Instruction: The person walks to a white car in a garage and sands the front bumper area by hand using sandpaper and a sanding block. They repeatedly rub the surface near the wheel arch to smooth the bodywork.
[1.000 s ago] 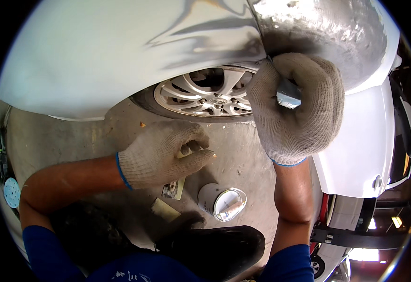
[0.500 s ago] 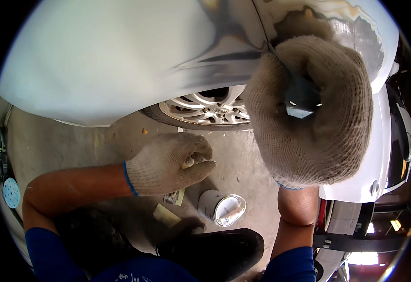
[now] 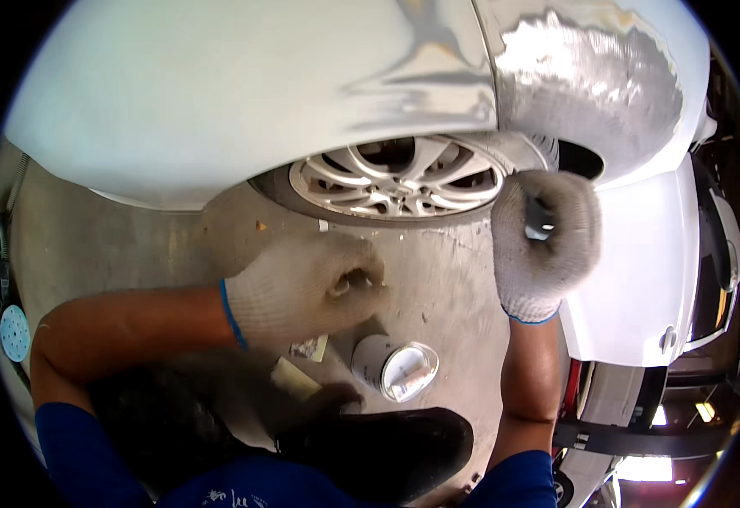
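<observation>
My right hand [image 3: 546, 241], in a grey knit glove, is shut on a small grey sanding block [image 3: 539, 222], held just below a bare, sanded grey patch [image 3: 586, 85] on the white car body [image 3: 217, 93]. My left hand [image 3: 306, 288], also gloved, is curled into a loose fist above the concrete floor; I cannot tell whether anything is in it. The alloy wheel [image 3: 395, 175] sits between the two hands, under the wheel arch.
A white tin with a shiny lid [image 3: 397, 368] stands on the concrete floor [image 3: 116, 245] by my knee, with a yellowish pad [image 3: 295, 378] beside it. A round blue sanding disc [image 3: 14, 332] lies far left. Another white car panel [image 3: 641, 279] is at the right.
My right hand has dropped from the sanded patch, away from the camera, to below the wheel arch edge. My left hand has stayed near the floor and closed a little more.
</observation>
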`<state>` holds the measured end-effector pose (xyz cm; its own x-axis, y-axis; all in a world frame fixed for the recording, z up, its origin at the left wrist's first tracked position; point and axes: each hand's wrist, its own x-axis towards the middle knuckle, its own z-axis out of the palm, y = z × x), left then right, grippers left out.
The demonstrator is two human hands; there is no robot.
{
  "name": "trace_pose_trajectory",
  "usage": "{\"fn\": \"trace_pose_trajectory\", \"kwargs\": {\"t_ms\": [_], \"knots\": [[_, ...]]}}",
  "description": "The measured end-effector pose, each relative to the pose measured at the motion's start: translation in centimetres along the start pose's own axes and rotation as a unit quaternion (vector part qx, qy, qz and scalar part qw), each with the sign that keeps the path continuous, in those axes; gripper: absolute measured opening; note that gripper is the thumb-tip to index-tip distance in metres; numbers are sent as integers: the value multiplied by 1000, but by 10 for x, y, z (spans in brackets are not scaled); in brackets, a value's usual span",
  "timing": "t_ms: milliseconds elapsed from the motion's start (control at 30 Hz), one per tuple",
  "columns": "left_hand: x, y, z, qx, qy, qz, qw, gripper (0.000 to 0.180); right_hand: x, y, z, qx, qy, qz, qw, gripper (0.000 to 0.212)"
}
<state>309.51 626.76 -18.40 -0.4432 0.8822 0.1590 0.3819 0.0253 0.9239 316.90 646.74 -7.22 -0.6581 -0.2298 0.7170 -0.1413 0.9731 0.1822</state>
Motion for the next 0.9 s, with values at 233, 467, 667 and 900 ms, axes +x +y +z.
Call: {"fn": "trace_pose_trajectory", "kwargs": {"t_ms": [233, 467, 667, 900], "knots": [[-1, 1, 11, -28, -8, 29, 999, 15, 43, -24, 5, 21, 41, -86, 995, 17], [-2, -9, 7, -34, 1, 3, 999, 18, 54, -28, 7, 23, 41, -108, 993, 16], [1, -14, 7, -39, -11, -9, 999, 18, 66, -44, 0, 55, 10, -74, 996, 14], [6, -23, 8, -30, -30, -20, 999, 25, 61, -44, 11, 32, 42, -122, 991, 15]]}}
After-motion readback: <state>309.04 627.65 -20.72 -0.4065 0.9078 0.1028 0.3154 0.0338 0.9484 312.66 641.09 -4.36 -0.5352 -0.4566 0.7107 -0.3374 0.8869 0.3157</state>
